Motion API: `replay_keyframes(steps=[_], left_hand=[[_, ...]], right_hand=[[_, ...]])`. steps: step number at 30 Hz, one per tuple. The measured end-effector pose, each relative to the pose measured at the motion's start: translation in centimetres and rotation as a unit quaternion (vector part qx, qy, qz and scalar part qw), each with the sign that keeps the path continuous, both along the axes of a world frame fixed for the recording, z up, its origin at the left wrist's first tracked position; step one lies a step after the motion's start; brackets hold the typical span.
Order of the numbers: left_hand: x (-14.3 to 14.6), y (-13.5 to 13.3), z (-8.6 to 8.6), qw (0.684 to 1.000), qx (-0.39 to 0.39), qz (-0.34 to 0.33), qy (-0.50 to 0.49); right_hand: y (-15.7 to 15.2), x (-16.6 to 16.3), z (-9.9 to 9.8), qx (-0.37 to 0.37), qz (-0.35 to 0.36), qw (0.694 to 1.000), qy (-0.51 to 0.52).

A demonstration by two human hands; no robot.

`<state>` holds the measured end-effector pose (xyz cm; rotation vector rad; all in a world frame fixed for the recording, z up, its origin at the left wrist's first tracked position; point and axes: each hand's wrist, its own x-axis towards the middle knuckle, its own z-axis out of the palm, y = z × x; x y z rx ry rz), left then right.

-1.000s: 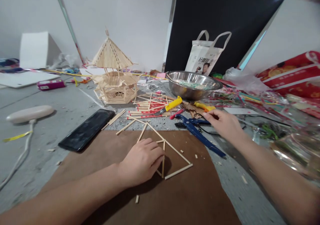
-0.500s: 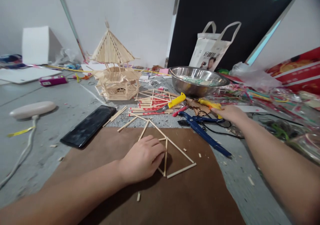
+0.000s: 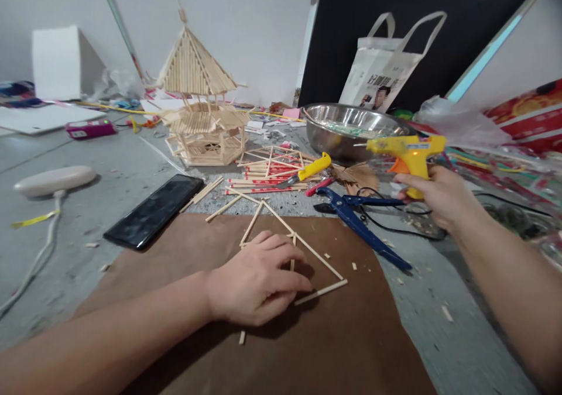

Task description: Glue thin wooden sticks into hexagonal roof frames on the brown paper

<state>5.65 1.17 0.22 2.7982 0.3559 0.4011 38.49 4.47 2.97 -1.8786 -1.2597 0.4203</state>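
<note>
In the head view my right hand (image 3: 450, 193) grips a yellow hot glue gun (image 3: 406, 146) by its handle. The gun is raised off the floor, its nozzle pointing left and a small orange light showing on its side. My left hand (image 3: 259, 278) rests palm down, fingers apart, over a frame of thin wooden sticks (image 3: 316, 256). It covers part of the frame. Beside its fingertips, a loose-looking wooden stick (image 3: 327, 289) lies along the frame's lower right side. A brown sheet (image 3: 351, 342) lies under the frame and hand.
A pagoda model of sticks (image 3: 197, 73) stands behind. Blue cutters (image 3: 364, 231), a yellow-handled knife (image 3: 314, 167) and red-marked sticks (image 3: 263, 181) lie in the middle. A phone (image 3: 153, 210) is left, a steel basin (image 3: 351, 129) behind. The gun's black cord (image 3: 421, 236) trails at right.
My right hand has lifted the glue gun from the floor and turned its nozzle left. My left hand has spread its fingers and reached right toward the lower stick. The view has shifted slightly.
</note>
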Motion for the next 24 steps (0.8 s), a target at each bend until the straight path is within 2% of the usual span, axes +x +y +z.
replay_keyframes(steps=[2, 6, 11, 14, 16, 20, 24], left_hand=[[0.0, -0.2, 0.2, 1.000, 0.007, -0.028, 0.008], [0.2, -0.6, 0.0, 0.999, 0.018, -0.032, 0.016], [0.4, -0.7, 0.0, 0.998, 0.025, -0.061, 0.013], [0.2, -0.4, 0.2, 0.997, 0.008, -0.070, -0.004], [0.1, -0.1, 0.1, 0.999, -0.010, -0.039, -0.026], [-0.2, 0.8, -0.6, 0.997, -0.027, 0.064, -0.038], [-0.2, 1.2, -1.3, 0.995, -0.021, 0.094, -0.017]], right_hand=[[-0.9, -1.0, 0.4, 0.022, 0.043, 0.998, 0.032], [-2.5, -2.4, 0.8, 0.056, 0.127, 0.980, 0.143], [-3.6, -3.8, 1.0, 0.004, 0.142, 0.962, 0.232], [-4.1, -4.3, 1.4, -0.018, 0.203, 0.944, 0.260], [-4.5, -4.5, 1.5, -0.038, 0.257, 0.930, 0.258], [-5.4, -4.9, 1.1, -0.085, 0.330, 0.916, 0.212], [-5.9, -6.2, 0.7, -0.173, 0.395, 0.890, 0.149]])
